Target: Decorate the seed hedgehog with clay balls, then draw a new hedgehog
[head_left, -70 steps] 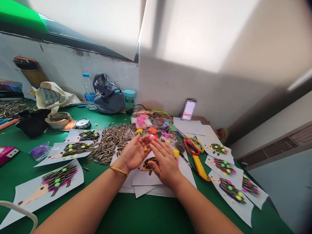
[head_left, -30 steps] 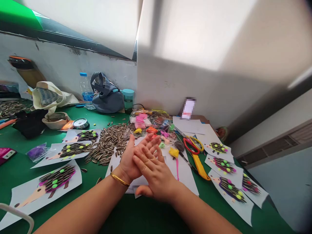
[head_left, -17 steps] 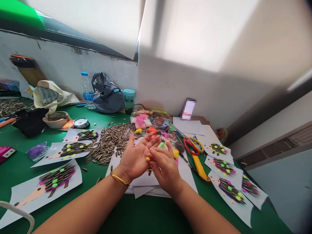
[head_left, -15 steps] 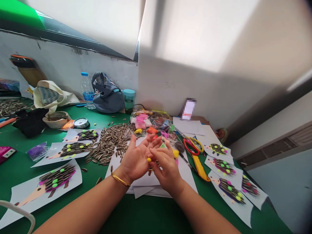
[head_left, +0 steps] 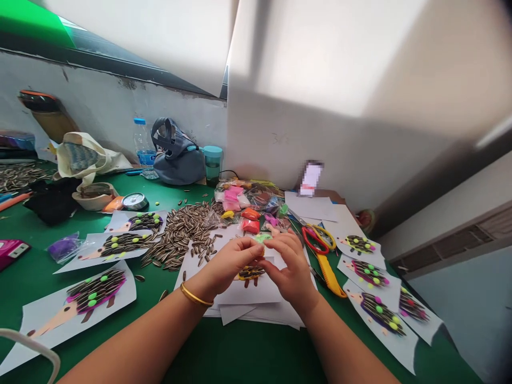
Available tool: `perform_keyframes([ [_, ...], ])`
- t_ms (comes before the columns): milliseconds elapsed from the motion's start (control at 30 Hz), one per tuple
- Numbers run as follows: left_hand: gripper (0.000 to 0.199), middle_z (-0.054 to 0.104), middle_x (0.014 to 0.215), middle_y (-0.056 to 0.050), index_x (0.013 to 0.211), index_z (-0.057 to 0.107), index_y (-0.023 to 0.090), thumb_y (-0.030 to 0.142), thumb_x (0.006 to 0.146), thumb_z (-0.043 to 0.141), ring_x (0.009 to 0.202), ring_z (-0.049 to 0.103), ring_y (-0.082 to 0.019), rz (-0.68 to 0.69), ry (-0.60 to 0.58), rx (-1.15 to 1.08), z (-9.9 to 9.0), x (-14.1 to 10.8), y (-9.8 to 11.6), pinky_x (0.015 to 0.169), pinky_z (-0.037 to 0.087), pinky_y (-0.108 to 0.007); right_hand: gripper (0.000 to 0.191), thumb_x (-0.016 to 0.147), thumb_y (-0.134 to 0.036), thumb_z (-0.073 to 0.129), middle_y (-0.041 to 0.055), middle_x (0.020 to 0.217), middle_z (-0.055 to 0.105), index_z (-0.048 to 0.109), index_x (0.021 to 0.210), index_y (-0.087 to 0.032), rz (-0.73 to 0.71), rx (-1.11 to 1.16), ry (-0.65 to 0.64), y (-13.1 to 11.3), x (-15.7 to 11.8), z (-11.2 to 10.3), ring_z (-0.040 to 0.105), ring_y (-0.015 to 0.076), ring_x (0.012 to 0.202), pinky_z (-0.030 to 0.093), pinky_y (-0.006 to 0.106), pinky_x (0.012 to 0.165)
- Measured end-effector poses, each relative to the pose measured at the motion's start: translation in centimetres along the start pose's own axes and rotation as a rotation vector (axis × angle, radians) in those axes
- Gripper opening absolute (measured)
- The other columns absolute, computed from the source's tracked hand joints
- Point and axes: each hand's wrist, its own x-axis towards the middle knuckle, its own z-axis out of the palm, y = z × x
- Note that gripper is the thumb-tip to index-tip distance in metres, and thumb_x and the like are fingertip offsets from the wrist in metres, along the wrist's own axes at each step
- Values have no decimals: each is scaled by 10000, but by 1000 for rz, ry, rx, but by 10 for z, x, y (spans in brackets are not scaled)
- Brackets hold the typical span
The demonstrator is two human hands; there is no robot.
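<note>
Your L hand (head_left: 232,262) & R hand (head_left: 291,265) came close, grips unclear, above hedgehog pic (head_left: 250,273): prob. light, floppy, best held by bare edges.

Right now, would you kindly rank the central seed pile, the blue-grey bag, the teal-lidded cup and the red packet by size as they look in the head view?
1. Central seed pile and blue-grey bag: too alike to rank, though the pile spreads wider.
2. Teal-lidded cup.
3. Red packet.
</note>
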Motion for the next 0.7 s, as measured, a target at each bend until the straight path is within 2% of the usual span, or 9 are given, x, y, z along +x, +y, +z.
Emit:
perform_keyframes([
  [100, 313, 600, 738, -11, 784, 629, 170, 464, 731, 721, 660, 552, -140, 27, -2, 44, -2, 1, 0, 609, 401, -273, 142, 861, -261, 631, 34, 976, 651, 673, 996, -270, 14, 31, -25, 3, 2, -3, 581, 218, 1015, 365, 473, 1051],
  [167, 306, 619, 764, -23, 786, 647, 172, 471, 747, 699, 703, 564, -154, 37, -11, 81, -4, 2, 1, 644, 409, -280, 115, 868, -256, 619, 38, 965, 657, 682, 965, -261, 33, 68, -21, 5, 2, -5, 582, 214, 1008, 407, 443, 1009],
  [233, 321, 640, 796, -41, 787, 665, 176, 496, 783, 644, 766, 578, -180, 71, 31, 146, -7, 4, 3, 686, 417, -294, 101, 871, -273, 610, 49, 963, 664, 680, 939, -244, 99, 96, -42, 10, 3, -8, 588, 213, 990, 455, 405, 941],
  [300, 346, 654, 838, -58, 796, 679, 177, 514, 807, 599, 835, 582, -205, 116, 119, 223, -12, 7, 5, 724, 417, -305, 109, 876, -290, 590, 54, 935, 672, 674, 905, -227, 220, 90, -134, 15, 4, -11, 603, 204, 927, 491, 360, 845],
  [400, 366, 658, 856, -66, 802, 671, 179, 535, 802, 587, 851, 578, -215, 131, 241, 253, -22, 12, 6, 723, 408, -308, 104, 846, -293, 598, 33, 877, 681, 674, 854, -222, 407, 14, -380, 25, 6, -15, 613, 182, 814, 492, 309, 717],
  [500, 371, 663, 869, -71, 785, 658, 180, 548, 770, 610, 850, 581, -217, 112, 323, 210, -30, 17, 4, 706, 408, -300, 72, 806, -251, 615, 7, 845, 687, 678, 834, -231, 502, -35, -567, 32, 5, -14, 615, 165, 757, 469, 286, 664],
  [700, 365, 667, 897, -68, 786, 648, 185, 546, 739, 633, 848, 591, -201, 65, 357, 156, -39, 24, -5, 711, 416, -289, 114, 787, -183, 602, 8, 849, 689, 685, 846, -234, 506, -45, -651, 33, 4, -9, 616, 157, 762, 460, 274, 681],
])
